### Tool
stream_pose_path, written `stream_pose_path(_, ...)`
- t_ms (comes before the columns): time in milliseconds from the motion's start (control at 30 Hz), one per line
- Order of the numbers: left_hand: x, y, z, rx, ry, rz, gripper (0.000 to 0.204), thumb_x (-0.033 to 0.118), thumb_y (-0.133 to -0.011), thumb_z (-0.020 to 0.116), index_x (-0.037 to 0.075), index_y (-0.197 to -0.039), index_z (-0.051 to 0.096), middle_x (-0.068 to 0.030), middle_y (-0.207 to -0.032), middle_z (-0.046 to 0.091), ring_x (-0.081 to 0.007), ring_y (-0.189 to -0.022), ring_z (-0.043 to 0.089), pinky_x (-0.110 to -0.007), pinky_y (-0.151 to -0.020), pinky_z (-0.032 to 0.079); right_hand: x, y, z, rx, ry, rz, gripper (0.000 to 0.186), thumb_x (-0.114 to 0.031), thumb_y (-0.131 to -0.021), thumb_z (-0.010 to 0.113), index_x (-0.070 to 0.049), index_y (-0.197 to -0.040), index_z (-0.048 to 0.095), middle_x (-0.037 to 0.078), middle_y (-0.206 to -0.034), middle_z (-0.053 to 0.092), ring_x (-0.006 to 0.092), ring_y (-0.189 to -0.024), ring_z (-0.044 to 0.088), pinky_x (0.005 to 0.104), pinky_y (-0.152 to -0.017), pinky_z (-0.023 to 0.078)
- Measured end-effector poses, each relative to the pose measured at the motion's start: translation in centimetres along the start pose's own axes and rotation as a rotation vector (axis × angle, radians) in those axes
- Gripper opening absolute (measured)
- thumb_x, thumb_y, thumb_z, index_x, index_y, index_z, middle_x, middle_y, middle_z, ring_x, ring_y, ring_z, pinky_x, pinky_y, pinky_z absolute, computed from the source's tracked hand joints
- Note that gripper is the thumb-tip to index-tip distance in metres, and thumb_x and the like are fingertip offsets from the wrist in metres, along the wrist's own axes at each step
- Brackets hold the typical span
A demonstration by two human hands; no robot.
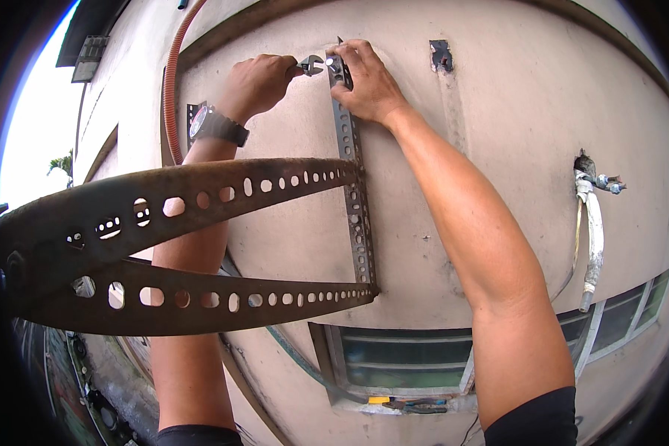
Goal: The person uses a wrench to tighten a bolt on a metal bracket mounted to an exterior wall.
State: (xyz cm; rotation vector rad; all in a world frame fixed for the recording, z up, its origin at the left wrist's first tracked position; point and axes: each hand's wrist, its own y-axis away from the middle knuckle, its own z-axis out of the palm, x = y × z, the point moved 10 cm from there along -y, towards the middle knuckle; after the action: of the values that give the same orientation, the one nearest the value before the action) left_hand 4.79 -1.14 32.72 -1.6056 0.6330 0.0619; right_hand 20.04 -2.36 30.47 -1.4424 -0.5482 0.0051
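Note:
High on the wall, my left hand (262, 83) is closed around an adjustable wrench (312, 65), only its head showing past the fingers. The jaws point at a bolt (330, 63) near the top of an upright slotted angle bar (346, 134); a small gap seems to separate them. My right hand (370, 83) grips the top of that bar, thumb low and fingers over its upper end beside the bolt. Two rusty perforated metal arms (193, 186) jut from the bar toward me and meet at the left, forming a bracket that crosses in front of my left forearm.
An orange corrugated hose (171, 82) runs down the wall at left. Wrapped pipes (591, 223) stick out at right. Below is a louvred window (401, 357), with pliers (424, 406) and a yellow item (379, 400) on its ledge. A dark hole (441, 56) sits upper right.

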Motion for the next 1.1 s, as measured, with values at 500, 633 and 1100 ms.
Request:
stream_pose_path(500, 2.3, 3.8, 7.2, 0.030, 1.281, -0.574, 0.036, 0.032, -0.107, 0.061, -0.004, -0.107, 0.069, 0.0011, -0.070, 0.056, -0.0080, -0.058, 0.052, -0.026, -0.050, 0.039, -0.5, -0.1, -0.3, 0.060, -0.071, -0.042, 0.059, -0.020, -0.079, 0.066, -0.020, -0.137, 0.052, 0.009, -0.138, 0.046, 0.0313, -0.132, 0.053, 0.0446, -0.114, 0.048)
stream_pose_path(633, 3.1, 3.6, 6.5, 0.029, 1.240, -0.589, 0.037, 0.031, -0.107, 0.061, -0.004, -0.109, 0.070, 0.0013, -0.071, 0.055, -0.0078, -0.058, 0.051, -0.026, -0.051, 0.039, -0.4, 0.0, -0.5, 0.072, -0.045, -0.034, 0.059, -0.021, -0.080, 0.070, -0.019, -0.137, 0.054, 0.009, -0.138, 0.049, 0.0305, -0.131, 0.055, 0.0447, -0.115, 0.046)
stream_pose_path(1100, 1.2, -1.2, 0.9, -0.055, 0.301, -0.008, 0.034, 0.036, -0.104, 0.058, 0.009, -0.115, 0.076, -0.0175, -0.098, 0.076, -0.0364, -0.090, 0.072, -0.046, -0.081, 0.055, 1.0, 0.0, -0.3, 0.053, 0.051, -0.024, 0.061, -0.020, -0.080, 0.069, -0.016, -0.139, 0.055, 0.010, -0.138, 0.047, 0.0295, -0.131, 0.055, 0.0437, -0.116, 0.046)
